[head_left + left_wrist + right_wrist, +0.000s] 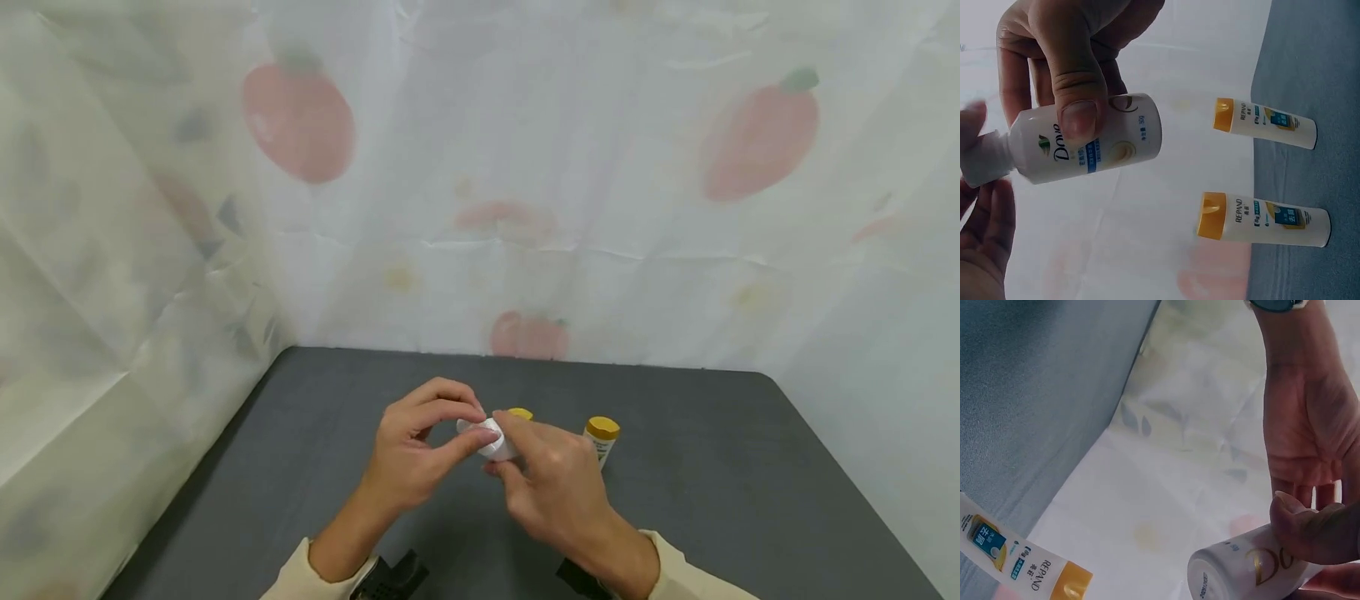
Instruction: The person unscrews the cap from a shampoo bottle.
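Note:
Both hands meet around a small white Dove bottle [1129, 144], raised above the table with its cap end up. My right hand [558, 479] grips the bottle's body, thumb across the label in the left wrist view. My left hand [412, 454] pinches the narrower white cap [985, 159] between thumb and fingers; those fingertips look blurred there. In the right wrist view the bottle's round base [1205, 581] faces the camera, while the cap end is hidden by the hand.
Two white REPAND bottles with yellow caps stand on the dark grey table [697, 467] beyond the hands: one bottle [602, 433] at right, another [521, 412] mostly hidden behind the right hand. A fruit-printed curtain [600, 167] hangs along the back and sides.

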`<state>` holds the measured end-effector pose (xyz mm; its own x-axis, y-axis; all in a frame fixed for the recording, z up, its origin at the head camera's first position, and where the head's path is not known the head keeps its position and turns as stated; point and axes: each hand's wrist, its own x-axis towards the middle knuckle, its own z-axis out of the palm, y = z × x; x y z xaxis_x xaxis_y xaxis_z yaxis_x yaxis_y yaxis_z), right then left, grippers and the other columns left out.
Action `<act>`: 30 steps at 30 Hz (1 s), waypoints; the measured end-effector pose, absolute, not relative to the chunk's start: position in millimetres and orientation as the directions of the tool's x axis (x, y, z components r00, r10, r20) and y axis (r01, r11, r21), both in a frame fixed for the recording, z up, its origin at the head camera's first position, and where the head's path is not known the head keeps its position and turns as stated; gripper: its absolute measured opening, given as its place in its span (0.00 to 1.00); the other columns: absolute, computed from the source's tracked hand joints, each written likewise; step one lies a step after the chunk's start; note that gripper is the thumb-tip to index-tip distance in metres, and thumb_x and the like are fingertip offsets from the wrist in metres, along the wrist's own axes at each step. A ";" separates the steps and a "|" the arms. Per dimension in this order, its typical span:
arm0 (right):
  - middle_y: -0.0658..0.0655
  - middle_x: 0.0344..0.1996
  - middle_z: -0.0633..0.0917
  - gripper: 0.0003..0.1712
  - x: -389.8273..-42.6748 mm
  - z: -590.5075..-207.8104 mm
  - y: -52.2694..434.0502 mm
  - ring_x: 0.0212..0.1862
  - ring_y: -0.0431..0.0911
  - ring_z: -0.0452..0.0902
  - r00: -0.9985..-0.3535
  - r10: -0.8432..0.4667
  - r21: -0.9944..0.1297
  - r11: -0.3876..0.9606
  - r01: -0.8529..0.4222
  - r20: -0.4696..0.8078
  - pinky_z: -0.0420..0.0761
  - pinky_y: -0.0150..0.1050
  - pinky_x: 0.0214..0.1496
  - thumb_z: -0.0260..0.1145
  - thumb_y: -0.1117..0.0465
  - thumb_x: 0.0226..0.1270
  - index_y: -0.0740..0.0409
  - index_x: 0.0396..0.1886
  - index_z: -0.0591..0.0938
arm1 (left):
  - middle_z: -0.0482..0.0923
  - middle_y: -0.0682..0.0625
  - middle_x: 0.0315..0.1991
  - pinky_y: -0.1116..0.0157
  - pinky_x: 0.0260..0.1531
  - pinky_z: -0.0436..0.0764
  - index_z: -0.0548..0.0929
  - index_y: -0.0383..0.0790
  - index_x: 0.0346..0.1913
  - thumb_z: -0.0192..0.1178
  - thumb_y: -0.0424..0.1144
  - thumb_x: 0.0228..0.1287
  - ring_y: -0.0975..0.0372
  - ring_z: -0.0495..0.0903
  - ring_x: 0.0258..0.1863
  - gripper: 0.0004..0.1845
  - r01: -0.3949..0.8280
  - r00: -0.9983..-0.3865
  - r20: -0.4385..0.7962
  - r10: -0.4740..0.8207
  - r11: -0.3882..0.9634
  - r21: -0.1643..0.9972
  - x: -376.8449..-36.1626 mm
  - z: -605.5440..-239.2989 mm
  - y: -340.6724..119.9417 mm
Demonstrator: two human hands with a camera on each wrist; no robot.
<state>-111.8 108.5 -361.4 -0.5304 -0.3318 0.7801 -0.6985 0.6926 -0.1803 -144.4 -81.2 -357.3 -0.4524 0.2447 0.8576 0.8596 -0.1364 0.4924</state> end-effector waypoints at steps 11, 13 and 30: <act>0.52 0.32 0.93 0.32 -112.7 -361.5 105.5 0.26 0.38 0.85 -0.542 -0.319 -0.189 0.703 -0.686 0.777 0.81 0.28 0.26 0.90 0.61 0.38 0.59 0.48 0.87 | 0.84 0.37 0.49 0.67 0.50 0.88 0.86 0.31 0.54 0.66 0.18 0.63 0.62 0.86 0.48 0.18 0.789 -0.566 0.760 0.319 -0.059 0.612 -138.1 -360.6 -94.8; 0.52 0.31 0.92 0.32 -111.0 -362.0 104.4 0.27 0.38 0.85 -0.541 -0.323 -0.185 0.705 -0.685 0.776 0.82 0.28 0.27 0.89 0.61 0.39 0.59 0.49 0.87 | 0.83 0.40 0.47 0.68 0.46 0.89 0.87 0.33 0.51 0.69 0.19 0.61 0.62 0.85 0.43 0.16 0.789 -0.576 0.762 0.297 -0.042 0.613 -138.5 -359.9 -94.1; 0.54 0.37 0.93 0.33 -113.6 -361.0 107.5 0.30 0.40 0.89 -0.501 -0.328 -0.135 0.717 -0.684 0.801 0.86 0.33 0.28 0.90 0.63 0.36 0.58 0.47 0.87 | 0.82 0.36 0.51 0.67 0.51 0.88 0.85 0.28 0.56 0.65 0.17 0.63 0.59 0.85 0.50 0.18 0.815 -0.518 0.776 0.360 -0.067 0.576 -138.0 -358.7 -94.5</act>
<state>-113.6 107.5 -361.0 -0.5011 -0.3276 0.8010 -0.6838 0.7172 -0.1345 -138.0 -94.5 -358.7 -0.5184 0.3599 0.7757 0.8148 -0.0674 0.5758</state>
